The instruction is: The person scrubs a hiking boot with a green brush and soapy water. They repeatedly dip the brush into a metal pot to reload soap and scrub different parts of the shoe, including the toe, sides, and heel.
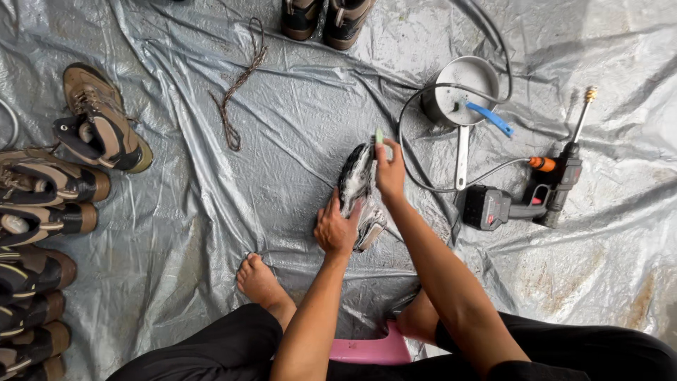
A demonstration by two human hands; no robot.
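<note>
My left hand (337, 228) grips a dark shoe (356, 180) covered in white soap foam, holding it on its side over the grey tarp (211, 233). My right hand (390, 171) is closed on a small brush with a pale green handle (379, 136), pressed against the shoe's upper end. Both forearms reach forward from my lap. My bare left foot (259, 281) rests on the tarp just below the shoe.
A row of brown and black boots (42, 233) lies along the left edge, one more boot (102, 120) above it. A metal saucepan (462, 92) with a blue brush, a black hose, a cordless spray gun (525, 194), a rope (236, 95) and a pink stool (370, 349) are around.
</note>
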